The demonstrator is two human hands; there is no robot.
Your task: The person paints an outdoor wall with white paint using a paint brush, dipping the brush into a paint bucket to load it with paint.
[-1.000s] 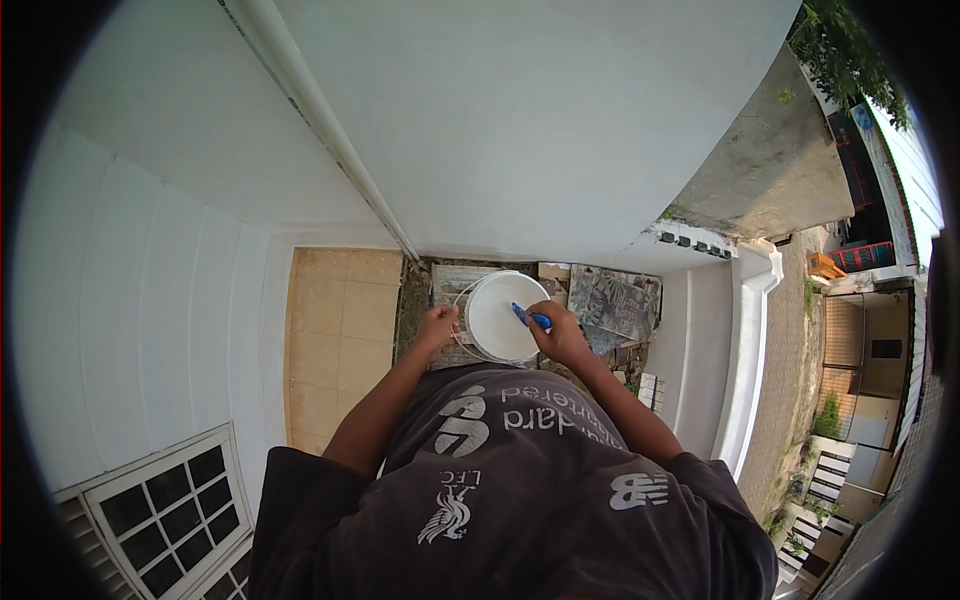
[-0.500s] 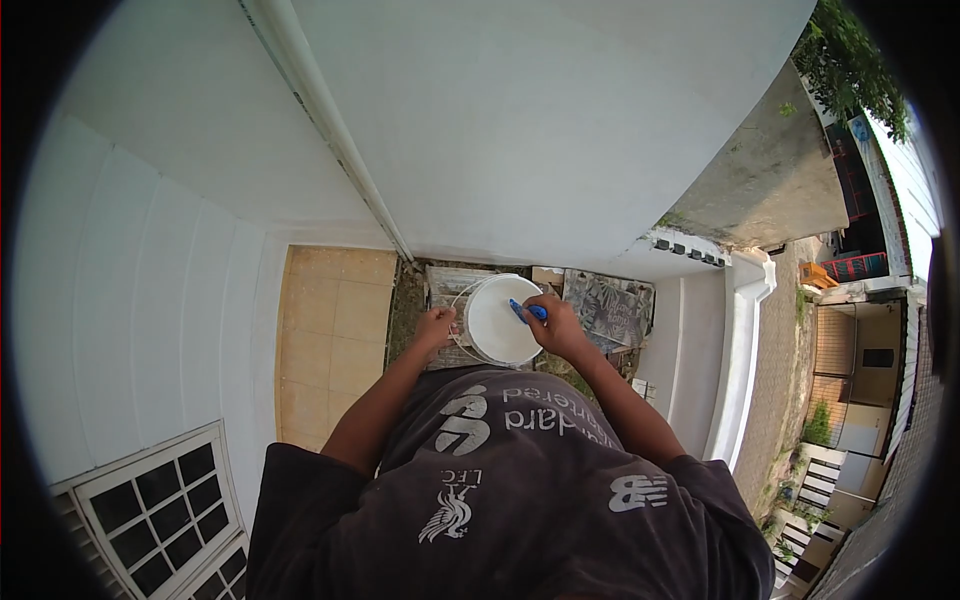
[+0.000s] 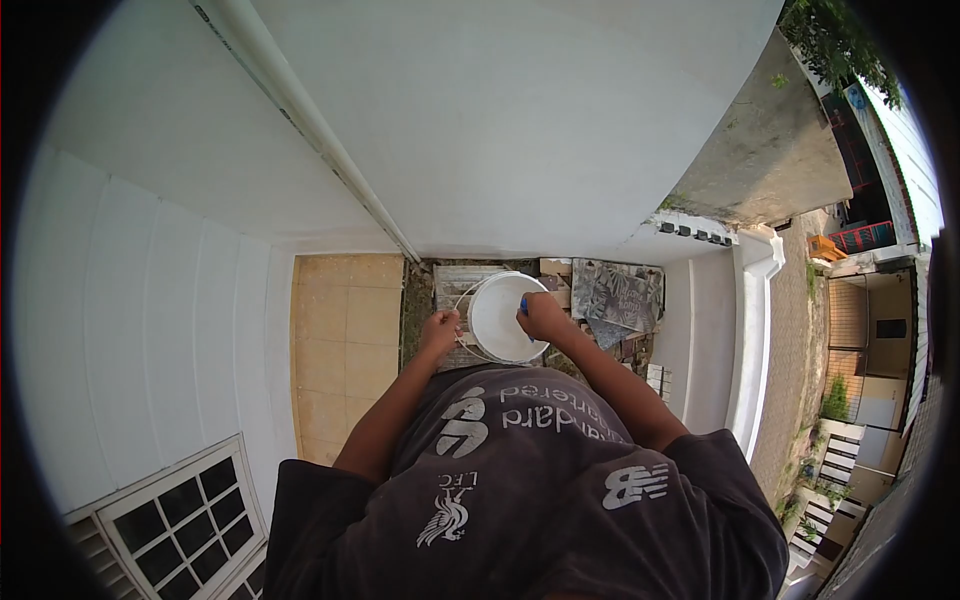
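Note:
A white bucket [image 3: 505, 330], pale inside, is in front of my body with its round opening facing me. Its thin wire handle [image 3: 461, 312] bows out on the left, and the fingers of my left hand [image 3: 440, 328] are closed on it. On the right, my right hand [image 3: 543, 317] is wrapped round a blue-handled brush [image 3: 523, 304] at the bucket's rim. Only a bit of the blue handle shows; the hand hides most of the brush, and its bristles cannot be made out.
Below lie a grey slatted board [image 3: 450, 285] and a leaf-patterned mat [image 3: 620, 295]. A white wall [image 3: 540, 130] rises ahead, with a slanting white pipe [image 3: 300, 100]. Tan floor tiles [image 3: 345, 340] are at left, a paned window [image 3: 190, 520] lower left, and a white ledge [image 3: 750, 340] at right.
My right hand has turned, so less of the blue handle shows and the brush has shifted toward the bucket's right side. My left hand stays on the wire handle. The view has shifted slightly.

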